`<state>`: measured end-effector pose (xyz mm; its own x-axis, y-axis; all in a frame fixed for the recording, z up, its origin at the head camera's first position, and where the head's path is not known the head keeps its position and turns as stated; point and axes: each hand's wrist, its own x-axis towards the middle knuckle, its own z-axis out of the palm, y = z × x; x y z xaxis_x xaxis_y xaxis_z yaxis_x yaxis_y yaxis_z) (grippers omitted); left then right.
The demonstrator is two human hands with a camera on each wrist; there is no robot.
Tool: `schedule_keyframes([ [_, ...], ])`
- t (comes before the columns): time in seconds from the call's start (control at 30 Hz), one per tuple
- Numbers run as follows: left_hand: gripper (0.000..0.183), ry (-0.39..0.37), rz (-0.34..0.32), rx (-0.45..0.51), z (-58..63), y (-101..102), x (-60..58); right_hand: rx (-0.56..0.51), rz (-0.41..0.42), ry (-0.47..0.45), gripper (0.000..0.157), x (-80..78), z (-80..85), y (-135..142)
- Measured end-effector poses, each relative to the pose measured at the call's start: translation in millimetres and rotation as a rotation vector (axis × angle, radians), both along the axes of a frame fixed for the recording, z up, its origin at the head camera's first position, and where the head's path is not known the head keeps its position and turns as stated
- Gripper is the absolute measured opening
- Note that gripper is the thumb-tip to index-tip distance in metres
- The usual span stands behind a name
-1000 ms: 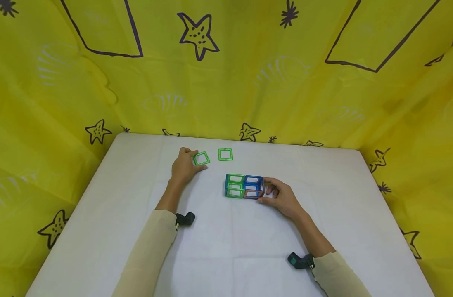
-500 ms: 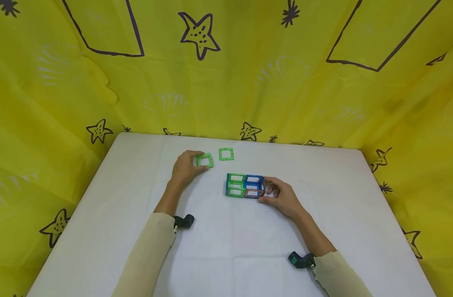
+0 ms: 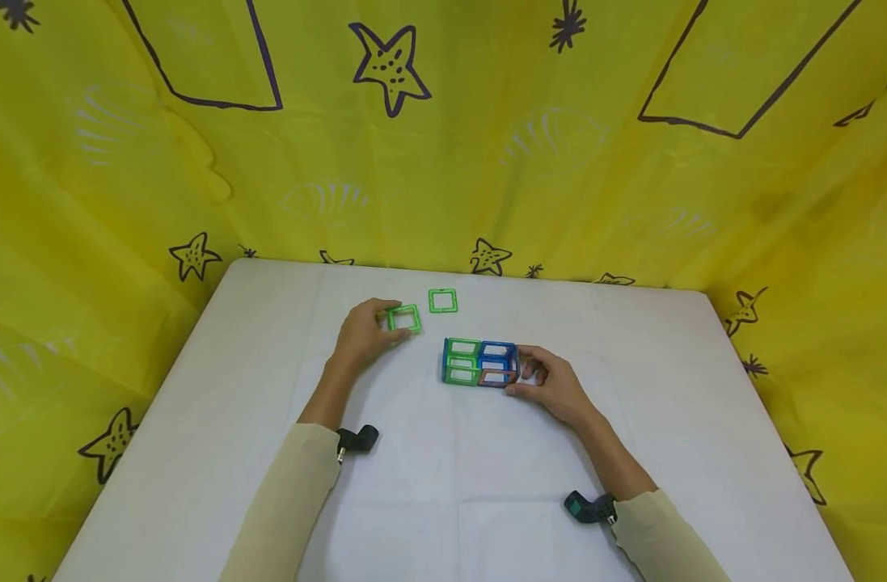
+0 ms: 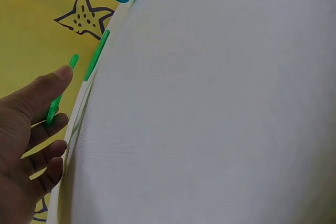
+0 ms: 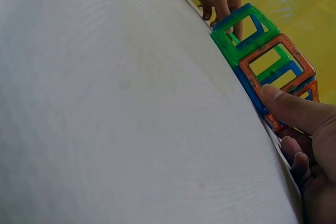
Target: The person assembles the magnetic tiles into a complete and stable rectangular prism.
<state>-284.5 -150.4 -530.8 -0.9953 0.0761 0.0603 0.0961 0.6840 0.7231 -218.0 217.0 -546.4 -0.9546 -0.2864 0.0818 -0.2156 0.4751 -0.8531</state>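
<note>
Between thumb and fingers, my left hand [image 3: 361, 335] pinches a green square magnetic tile [image 3: 417, 318]; in the left wrist view this tile [image 4: 54, 109] is seen edge-on, raised off the table. A box built of magnetic tiles [image 3: 479, 362] stands to its right, green on the left half, blue and orange on the right. My right hand [image 3: 555, 390] grips the box's right end. In the right wrist view the thumb presses on an orange tile [image 5: 261, 50] of the box, and the other fingers are partly hidden behind it. Another green square tile [image 3: 455, 301] lies flat behind the box.
A white-covered table [image 3: 443, 461] carries everything. Behind it and at the sides hangs a yellow curtain [image 3: 443, 162] with starfish and shell drawings, close to the table's back edge. Small black cameras [image 3: 359, 439] are worn at both wrists.
My left hand has moved slightly right and toward me with the green tile, which has been lifted and turned a little. The right hand and the box have stayed in place.
</note>
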Motion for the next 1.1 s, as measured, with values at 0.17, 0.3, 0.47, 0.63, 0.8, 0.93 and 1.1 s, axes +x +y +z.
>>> schedule_keyframes([
  [0.17, 0.057, 0.062, -0.052, -0.037, 6.3, 2.7, 1.8, 0.005, -0.003, 0.000, 0.068, -0.5, -1.1, -0.4],
  [0.3, 0.057, 0.125, -0.110, -0.052, 13.5, 6.6, 3.0, 0.001, -0.009, -0.002, 0.068, -0.4, -0.8, -1.2],
  [0.47, 0.057, 0.158, -0.181, -0.028, 24.5, 14.3, 7.3, 0.001, -0.009, -0.004, 0.068, -0.6, -1.0, -0.2],
  [0.63, 0.057, 0.133, -0.243, -0.002, 37.1, 25.6, 15.8, 0.004, -0.006, -0.006, 0.068, -0.3, -0.3, -0.4],
  [0.8, 0.060, 0.097, -0.287, 0.005, 43.2, 36.7, 21.9, 0.007, -0.008, -0.006, 0.068, -0.1, -0.5, -0.4],
  [0.93, 0.062, 0.071, -0.305, 0.011, 45.0, 43.9, 26.6, 0.005, -0.010, -0.009, 0.069, -0.1, -0.6, -0.6],
  [1.1, 0.062, 0.077, -0.334, -0.017, 45.3, 51.2, 29.9, 0.006, -0.011, -0.009, 0.070, -0.4, -0.9, -0.4],
])
